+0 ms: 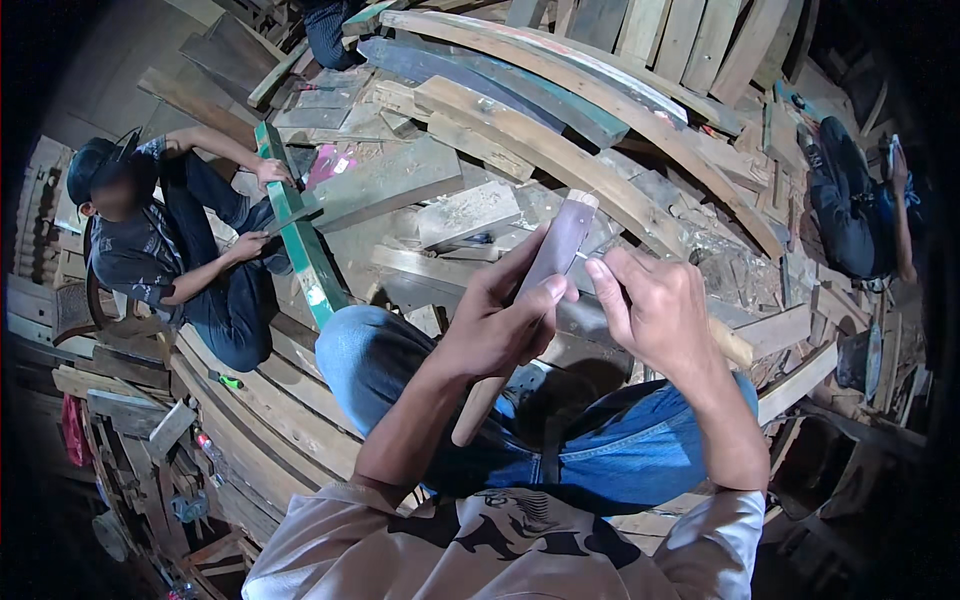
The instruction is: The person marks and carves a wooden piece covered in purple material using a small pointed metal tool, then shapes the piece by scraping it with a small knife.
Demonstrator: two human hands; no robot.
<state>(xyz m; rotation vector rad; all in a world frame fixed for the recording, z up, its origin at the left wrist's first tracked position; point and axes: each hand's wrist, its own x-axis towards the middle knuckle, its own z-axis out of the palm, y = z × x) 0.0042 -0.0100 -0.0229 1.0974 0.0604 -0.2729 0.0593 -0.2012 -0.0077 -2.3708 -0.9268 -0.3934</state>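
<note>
Two bare hands meet at one wooden bar, held up in front of the lap. Its long axis slants: the upper end leans away from the body and to the right, while the lower end points back toward the body and to the left, above the jeans (pixel 640 440). The left hand (pixel 515 310) covers the middle of the wooden bar (pixel 568 228), so I take the greyish upper length and the browner lower length to be one piece, since they line up.

The left fingers are wrapped around the bar from its left side, with the thumb laid across it. The right hand (pixel 655 305) is just beside the bar's right edge, nearer its upper end than its lower; from those fingers, the bar lies to the left. Thumb and forefinger are drawn together in a pinch, seemingly on a thin pale piece (pixel 581 256) that points toward the bar's side. Whether its tip touches the wood, I cannot tell.

Beyond the hands, long curved planks (pixel 490 100) lie over scattered offcuts (pixel 470 213). Well apart on the left, a seated co-worker (pixel 130 250) has both hands at a green beam (pixel 308 265).
</note>
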